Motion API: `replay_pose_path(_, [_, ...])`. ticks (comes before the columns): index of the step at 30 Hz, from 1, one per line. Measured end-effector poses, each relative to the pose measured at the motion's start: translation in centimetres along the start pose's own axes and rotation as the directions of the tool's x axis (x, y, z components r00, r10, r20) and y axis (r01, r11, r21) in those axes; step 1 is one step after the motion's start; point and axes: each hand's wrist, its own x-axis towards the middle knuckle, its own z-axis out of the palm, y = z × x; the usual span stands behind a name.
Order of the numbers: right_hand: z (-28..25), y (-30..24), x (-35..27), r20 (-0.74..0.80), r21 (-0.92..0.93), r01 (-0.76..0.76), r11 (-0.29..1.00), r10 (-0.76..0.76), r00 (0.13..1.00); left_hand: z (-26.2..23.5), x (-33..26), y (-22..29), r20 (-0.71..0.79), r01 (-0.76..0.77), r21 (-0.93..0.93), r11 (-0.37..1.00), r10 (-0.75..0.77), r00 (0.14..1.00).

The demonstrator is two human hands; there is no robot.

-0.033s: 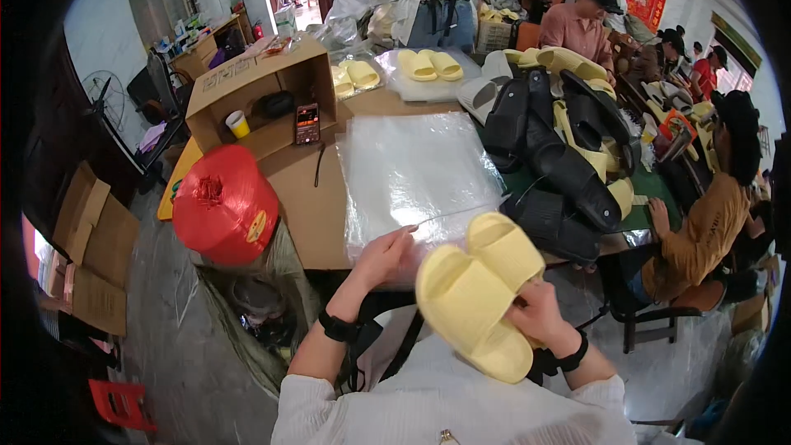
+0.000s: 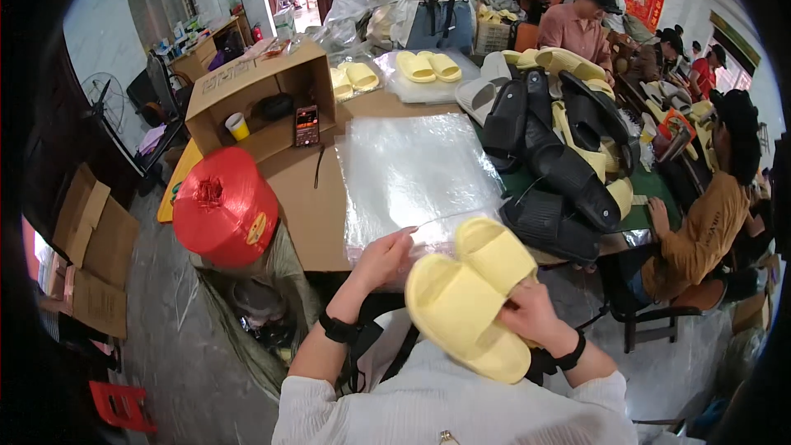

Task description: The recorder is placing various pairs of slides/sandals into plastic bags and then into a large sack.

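My right hand (image 2: pixel 535 313) grips a pair of pale yellow slide sandals (image 2: pixel 470 301), held overlapping and tilted in front of my body at the table's near edge. My left hand (image 2: pixel 386 259) has its thumb and fingers pinched together at the near edge of a stack of clear plastic bags (image 2: pixel 412 165). The top bag's near edge looks lifted a little beside the sandals. Part of that edge is hidden behind the sandals, and so are some of my right fingers.
To the right lies a heap of black slides (image 2: pixel 568 173) mixed with yellow ones. A red twine roll (image 2: pixel 224 206) sits left, near an open cardboard box (image 2: pixel 264 91) and a phone (image 2: pixel 306 125). Bagged yellow slides (image 2: pixel 428 66) lie behind. A co-worker (image 2: pixel 700 206) sits at right.
The yellow slides in my right hand have shifted slightly left and turned a little. My left hand stays at the edge of the bags.
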Motion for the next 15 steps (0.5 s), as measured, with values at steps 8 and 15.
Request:
replay_pose_path(8, [2.4, 3.1, 2.0, 0.123, -0.256, 0.010, 0.967, 0.023, 0.992, 0.6, -2.4, 4.9, 0.132, -0.310, 0.326, 0.893, 0.281, 0.950])
replay_pose_path(15, [3.2, 1.9, 4.9, 0.057, -0.292, -0.011, 0.956, 0.029, 0.998, 3.2, -3.5, 6.6, 0.261, -0.530, 0.704, 0.473, 0.522, 0.812])
